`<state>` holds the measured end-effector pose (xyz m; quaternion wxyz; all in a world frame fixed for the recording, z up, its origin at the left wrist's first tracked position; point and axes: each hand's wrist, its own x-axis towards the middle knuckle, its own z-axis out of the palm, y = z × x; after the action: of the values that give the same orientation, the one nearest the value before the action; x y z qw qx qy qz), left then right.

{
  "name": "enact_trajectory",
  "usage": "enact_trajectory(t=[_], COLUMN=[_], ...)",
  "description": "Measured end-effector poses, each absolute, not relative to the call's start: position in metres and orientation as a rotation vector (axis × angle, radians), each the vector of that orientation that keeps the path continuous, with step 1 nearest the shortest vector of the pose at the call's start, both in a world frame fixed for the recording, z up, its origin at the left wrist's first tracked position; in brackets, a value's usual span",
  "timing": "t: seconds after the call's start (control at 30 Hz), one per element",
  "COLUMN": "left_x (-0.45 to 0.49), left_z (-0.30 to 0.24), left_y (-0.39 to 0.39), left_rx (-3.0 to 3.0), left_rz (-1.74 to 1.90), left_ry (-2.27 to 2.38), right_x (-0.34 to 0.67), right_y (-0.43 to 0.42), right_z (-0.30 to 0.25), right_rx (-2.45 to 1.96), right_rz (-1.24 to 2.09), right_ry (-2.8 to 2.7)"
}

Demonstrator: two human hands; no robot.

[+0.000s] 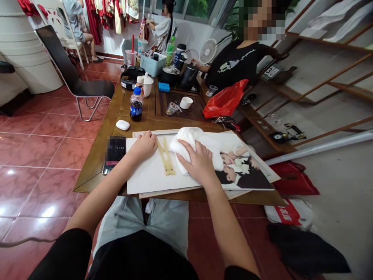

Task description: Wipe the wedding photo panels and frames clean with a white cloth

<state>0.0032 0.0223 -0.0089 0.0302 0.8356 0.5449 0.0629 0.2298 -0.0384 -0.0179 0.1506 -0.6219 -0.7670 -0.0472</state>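
Note:
A large photo print lies on the table, mostly white, with a couple pictured at its right end. My right hand is closed on a bunched white towel, pressing it against the white part of the print. At the upper left of the print rests my left hand, palm down and empty, its fingers bent slightly near the far edge. Between both hands lies a flat, pale yellow piece with cut-outs, whose kind I cannot make out. Another flat board or frame shows beneath the print.
Left of the print are a phone and a white earbud case. Beyond stand a cola bottle, a paper cup and a red plastic bag. A person in black is across the table; shelves flank the right.

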Motion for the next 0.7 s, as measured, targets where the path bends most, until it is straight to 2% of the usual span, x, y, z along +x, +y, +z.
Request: enact_trajectory(t=[0.2,0.7], left_x=[0.004,0.004], left_z=[-0.006,-0.007], left_y=[0.020,0.021], left_rx=[2.563,2.554], left_rz=[0.175,0.185], left_ry=[1.700,1.676], right_x=[0.230,0.248], right_y=[-0.020,-0.103], right_z=[-0.020,-0.033], right_rx=[-1.802,-1.810], right_rz=[-0.119,-0.254], right_ry=[-2.136,-2.185])
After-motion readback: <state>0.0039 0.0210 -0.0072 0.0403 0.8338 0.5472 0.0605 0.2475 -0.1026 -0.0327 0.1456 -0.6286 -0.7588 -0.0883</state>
